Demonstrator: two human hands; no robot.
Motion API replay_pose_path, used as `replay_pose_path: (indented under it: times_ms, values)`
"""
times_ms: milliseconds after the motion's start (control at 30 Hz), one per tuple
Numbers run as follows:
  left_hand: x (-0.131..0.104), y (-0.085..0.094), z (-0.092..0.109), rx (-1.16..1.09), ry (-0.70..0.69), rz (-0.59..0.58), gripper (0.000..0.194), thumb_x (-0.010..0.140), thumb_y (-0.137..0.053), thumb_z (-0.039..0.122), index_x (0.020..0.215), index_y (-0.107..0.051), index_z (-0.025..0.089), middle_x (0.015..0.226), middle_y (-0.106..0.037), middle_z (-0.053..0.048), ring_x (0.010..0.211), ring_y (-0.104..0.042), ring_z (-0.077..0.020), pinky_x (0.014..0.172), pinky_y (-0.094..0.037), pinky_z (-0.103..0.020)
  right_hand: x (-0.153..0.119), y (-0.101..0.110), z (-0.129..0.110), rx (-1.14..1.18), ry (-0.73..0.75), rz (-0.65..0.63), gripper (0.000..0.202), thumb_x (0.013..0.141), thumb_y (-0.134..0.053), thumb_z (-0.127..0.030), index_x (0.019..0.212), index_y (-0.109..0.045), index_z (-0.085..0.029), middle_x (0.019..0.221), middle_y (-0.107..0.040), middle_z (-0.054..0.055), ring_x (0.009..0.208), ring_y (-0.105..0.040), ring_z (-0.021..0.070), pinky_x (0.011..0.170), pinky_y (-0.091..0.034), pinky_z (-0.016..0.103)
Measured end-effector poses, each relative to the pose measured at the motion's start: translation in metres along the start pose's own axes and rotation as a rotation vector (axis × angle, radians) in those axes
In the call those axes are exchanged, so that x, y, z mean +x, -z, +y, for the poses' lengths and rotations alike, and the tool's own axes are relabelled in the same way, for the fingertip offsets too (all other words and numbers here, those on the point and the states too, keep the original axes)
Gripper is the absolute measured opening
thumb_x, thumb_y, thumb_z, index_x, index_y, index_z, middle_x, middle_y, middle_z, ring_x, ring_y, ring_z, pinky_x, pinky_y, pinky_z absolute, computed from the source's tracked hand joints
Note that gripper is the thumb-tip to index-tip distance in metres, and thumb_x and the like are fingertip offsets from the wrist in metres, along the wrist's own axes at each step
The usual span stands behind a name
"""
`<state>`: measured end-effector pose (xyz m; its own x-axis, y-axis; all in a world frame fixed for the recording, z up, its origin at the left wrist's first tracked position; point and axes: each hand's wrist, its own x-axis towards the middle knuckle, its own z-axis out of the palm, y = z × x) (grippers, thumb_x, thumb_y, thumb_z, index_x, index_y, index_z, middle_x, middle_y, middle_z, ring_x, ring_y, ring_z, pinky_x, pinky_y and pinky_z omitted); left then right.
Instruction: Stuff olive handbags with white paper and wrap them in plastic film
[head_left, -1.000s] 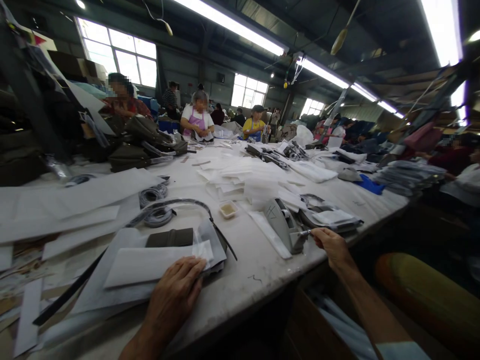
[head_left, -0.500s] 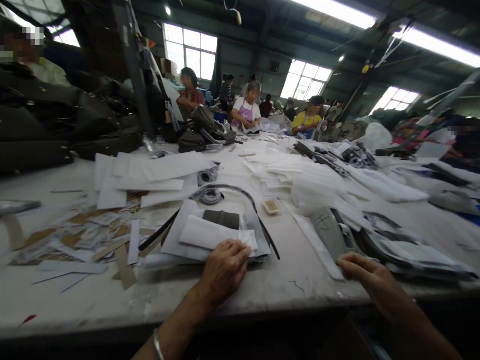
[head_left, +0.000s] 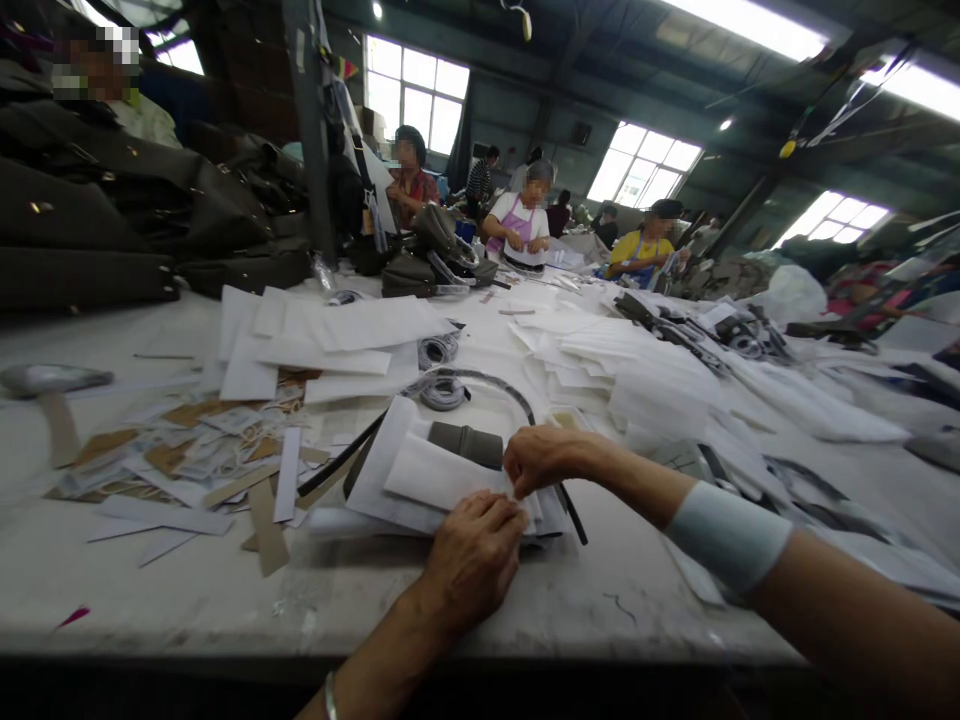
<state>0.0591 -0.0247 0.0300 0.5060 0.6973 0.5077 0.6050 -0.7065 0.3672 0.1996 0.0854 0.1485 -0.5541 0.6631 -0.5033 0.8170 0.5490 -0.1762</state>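
Note:
In front of me lies a bag piece with a dark arched strap, covered by a white foam sheet. A narrower white foam strip crosses it, below a dark grey-green band. My left hand is closed over the strip's right end, fingers curled and pressed together. Just above it, my right hand is closed in a pinch, pointing down at the same end. Whatever its fingertips hold is hidden. A pale sleeve band wraps the right forearm.
To the left lie scattered paper tags and card strips, with stacked white sheets behind. A small dish is partly behind my right hand. More foam sheets and bag pieces lie right. Co-workers stand across the table.
My right hand has moved left from the bag pieces on the right to beside my left hand. The left hand stays at the strip's end. The view has shifted slightly.

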Motion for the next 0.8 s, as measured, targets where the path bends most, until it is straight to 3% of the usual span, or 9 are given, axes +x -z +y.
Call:
replay_pose_path:
  times_ms: [133, 267, 367, 500, 567, 667, 800]
  values:
    - [-0.002, -0.003, -0.001, -0.010, -0.006, 0.020, 0.035, 0.084, -0.055, 0.014, 0.119, -0.057, 0.021, 0.112, -0.065, -0.005, 0.110, -0.057, -0.0246, 0.103, -0.045, -0.043, 0.020, 0.000, -0.003, -0.016, -0.007, -0.056, 0.013, 0.054, -0.084, -0.019, 0.059, -0.073, -0.024, 0.055, -0.065, -0.005, 0.055, -0.059, 0.0140, 0.055, -0.038, 0.023]
    - [-0.002, -0.004, -0.002, -0.007, -0.007, 0.021, 0.036, 0.084, -0.055, 0.013, 0.120, -0.056, 0.020, 0.112, -0.065, -0.006, 0.108, -0.057, -0.0249, 0.102, -0.046, -0.043, 0.030, -0.009, -0.012, -0.287, 0.075, 0.010, 0.021, 0.054, -0.088, -0.019, 0.052, -0.067, -0.020, 0.056, -0.065, 0.000, 0.067, -0.065, 0.0209, 0.074, -0.042, 0.031]
    - [-0.001, -0.004, -0.002, 0.004, -0.007, 0.027, 0.037, 0.084, -0.054, 0.012, 0.120, -0.057, 0.020, 0.114, -0.065, -0.005, 0.106, -0.057, -0.0247, 0.101, -0.047, -0.043, 0.038, -0.015, -0.017, -0.419, 0.189, 0.083, 0.024, 0.057, -0.086, -0.016, 0.051, -0.063, -0.018, 0.062, -0.066, 0.001, 0.080, -0.067, 0.0229, 0.088, -0.037, 0.036]
    - [0.000, -0.004, -0.002, 0.006, -0.019, 0.016, 0.038, 0.084, -0.054, 0.010, 0.120, -0.056, 0.020, 0.113, -0.065, -0.004, 0.108, -0.056, -0.0241, 0.105, -0.044, -0.043, 0.048, -0.010, -0.009, -0.567, 0.250, 0.075, 0.028, 0.059, -0.089, -0.031, 0.063, -0.064, -0.017, 0.077, -0.071, 0.007, 0.087, -0.065, 0.0259, 0.088, -0.035, 0.036]
    - [0.000, -0.003, -0.002, 0.010, -0.022, 0.011, 0.037, 0.084, -0.054, 0.010, 0.119, -0.056, 0.020, 0.111, -0.065, -0.004, 0.107, -0.057, -0.0236, 0.106, -0.043, -0.043, 0.050, -0.002, 0.002, -0.533, 0.202, 0.086, 0.033, 0.059, -0.089, -0.037, 0.073, -0.066, -0.018, 0.084, -0.071, 0.008, 0.088, -0.064, 0.0246, 0.087, -0.035, 0.034]
    - [0.001, -0.001, -0.001, 0.017, -0.021, 0.006, 0.037, 0.083, -0.056, 0.010, 0.118, -0.056, 0.021, 0.109, -0.064, -0.004, 0.106, -0.057, -0.0231, 0.106, -0.044, -0.042, 0.040, 0.009, 0.022, -0.310, 0.021, 0.272, 0.037, 0.055, -0.092, -0.030, 0.082, -0.069, -0.020, 0.092, -0.072, 0.005, 0.094, -0.063, 0.0234, 0.087, -0.035, 0.031]
    - [0.001, -0.001, 0.000, 0.024, -0.013, 0.007, 0.034, 0.082, -0.057, 0.010, 0.114, -0.057, 0.022, 0.106, -0.064, -0.004, 0.105, -0.057, -0.0226, 0.103, -0.045, -0.042, 0.010, 0.000, 0.034, -0.166, -0.151, 0.502, 0.026, 0.077, -0.078, -0.031, 0.099, -0.071, -0.020, 0.103, -0.070, 0.007, 0.094, -0.063, 0.0224, 0.079, -0.040, 0.030]
